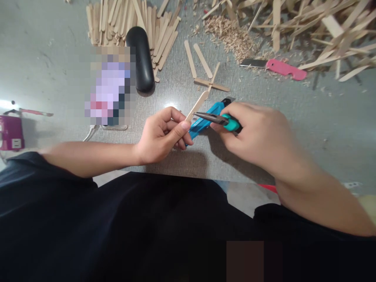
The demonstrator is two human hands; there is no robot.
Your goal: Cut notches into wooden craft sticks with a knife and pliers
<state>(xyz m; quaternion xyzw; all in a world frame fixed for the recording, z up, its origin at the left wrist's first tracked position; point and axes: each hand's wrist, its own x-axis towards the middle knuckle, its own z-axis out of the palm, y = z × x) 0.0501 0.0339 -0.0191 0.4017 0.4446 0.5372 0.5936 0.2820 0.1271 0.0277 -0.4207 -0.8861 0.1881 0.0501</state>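
Wooden stick (197, 105) is resting pinched in the left hand (166, 135), just left of the blue cutter (216, 109); the right hand (255, 133) is gripping pliers (219, 118) (tips at the stick's edge). Beyond the cutter, a pink-handled knife (286, 69) is lying by shavings (230, 33).

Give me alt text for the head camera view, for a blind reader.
A person's left hand holds a wooden stick; the right hand holds pliers at its edge. Beyond lie a pink knife, shavings and more sticks.
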